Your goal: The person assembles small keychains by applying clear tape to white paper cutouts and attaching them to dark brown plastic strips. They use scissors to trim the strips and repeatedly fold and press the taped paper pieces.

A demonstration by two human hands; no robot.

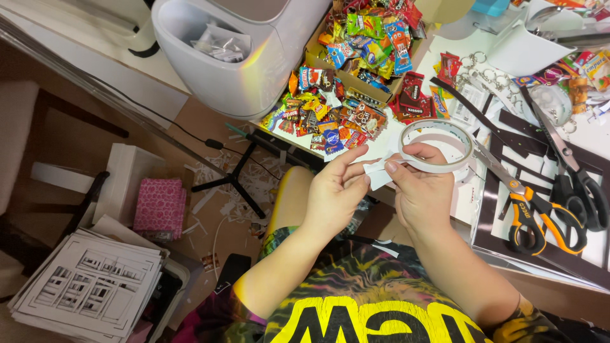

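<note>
Head view: hands (381, 190), white tape roll (437, 147), bright candy wrappers (346, 95).

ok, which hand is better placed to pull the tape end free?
Probably left. The left hand already pinches the loose white strip, while the right hand grips the tape roll and steadies it.

The tape roll (438, 147) sat in the right hand (420, 194), with the left hand (335, 190) just left of it. Candy (346, 95) lay far behind them on the table (406, 63). Scissors (537, 209) lay right. Papers (89, 286) were stacked near left on the floor.
</note>
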